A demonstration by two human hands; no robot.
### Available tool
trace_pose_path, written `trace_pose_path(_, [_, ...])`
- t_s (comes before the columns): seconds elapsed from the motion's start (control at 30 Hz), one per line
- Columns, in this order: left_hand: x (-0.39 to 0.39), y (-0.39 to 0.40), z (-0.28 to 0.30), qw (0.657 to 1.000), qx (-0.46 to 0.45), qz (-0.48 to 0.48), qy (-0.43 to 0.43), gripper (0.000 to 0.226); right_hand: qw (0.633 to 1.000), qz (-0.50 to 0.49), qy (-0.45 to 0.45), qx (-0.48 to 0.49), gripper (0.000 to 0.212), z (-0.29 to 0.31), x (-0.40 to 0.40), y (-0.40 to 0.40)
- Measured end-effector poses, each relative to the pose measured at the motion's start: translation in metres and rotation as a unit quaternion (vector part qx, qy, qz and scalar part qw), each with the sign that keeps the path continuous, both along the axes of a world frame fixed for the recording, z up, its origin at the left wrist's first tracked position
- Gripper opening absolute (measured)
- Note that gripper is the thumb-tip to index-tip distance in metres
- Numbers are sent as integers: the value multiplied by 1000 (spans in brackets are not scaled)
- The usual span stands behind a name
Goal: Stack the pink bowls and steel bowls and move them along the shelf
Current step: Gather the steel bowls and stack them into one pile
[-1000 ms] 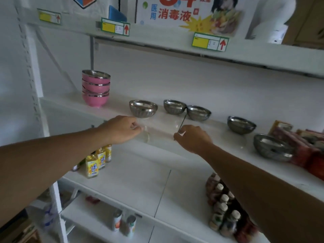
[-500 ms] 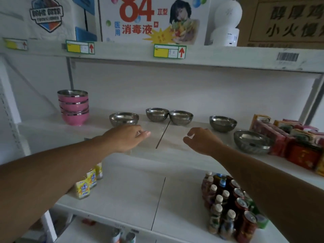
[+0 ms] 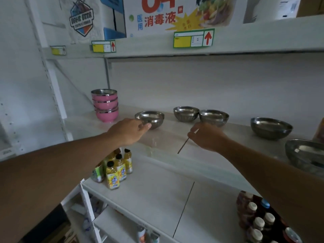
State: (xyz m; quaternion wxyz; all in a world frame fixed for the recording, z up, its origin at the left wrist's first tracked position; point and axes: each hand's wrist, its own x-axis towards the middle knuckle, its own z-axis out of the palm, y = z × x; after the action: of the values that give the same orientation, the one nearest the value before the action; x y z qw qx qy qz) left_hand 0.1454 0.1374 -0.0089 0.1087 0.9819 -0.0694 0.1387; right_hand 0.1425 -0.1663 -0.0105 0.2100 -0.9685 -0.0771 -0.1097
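Five steel bowls [image 3: 213, 117] sit apart on the shelf [image 3: 168, 137] beside my pink stack [image 3: 105, 106], so my left hand [image 3: 128, 131] touches the nearest bowl [image 3: 149, 118], fingers gently bent, while my right hand [image 3: 206, 136] hangs loose, holding nothing.

Small shop. White metal display shelving [image 3: 175, 165] in tiers; yellow price tags [image 3: 193, 38] with red arrows clipped to shelf edge; printed disinfectant carton [image 3: 157, 16] above; bottled drinks [image 3: 115, 171] grouped in rows below; steel bowls [image 3: 185, 114] and pink bowls [image 3: 105, 106] laid out as stock.
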Motion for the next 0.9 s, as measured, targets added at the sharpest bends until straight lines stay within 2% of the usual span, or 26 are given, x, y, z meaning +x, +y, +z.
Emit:
trace_pose_path(0.17, [36, 20, -4, 997, -68, 44, -4, 56, 1000, -13, 7, 24, 42, -5, 29, 10])
trace_pose_path(0.23, [57, 25, -7, 993, -101, 55, -2, 56, 999, -20, 0, 31, 41, -7, 42, 13])
trace_pose_path(0.37, [96, 33, -9, 986, -137, 86, 39, 75, 999, -35, 3, 28, 38, -7, 58, 21])
trace_pose_path(0.5, [137, 37, -12, 956, -237, 131, 114, 87, 998, -48, -11, 26, 37, -8, 72, 24])
trace_pose_path(0.63, [171, 30, -20, 907, -372, 93, 173, 54, 996, -85, -25, 27, 32, -14, 76, 14])
trace_pose_path(0.8, [176, 6, -11, 917, -366, 16, 159, 40, 987, -155, -39, 12, 15, -15, 70, -17])
trace_pose_path(0.9, [172, -15, 3, 918, -358, -44, 167, 31, 975, -217, -45, 23, 32, -8, 66, -46])
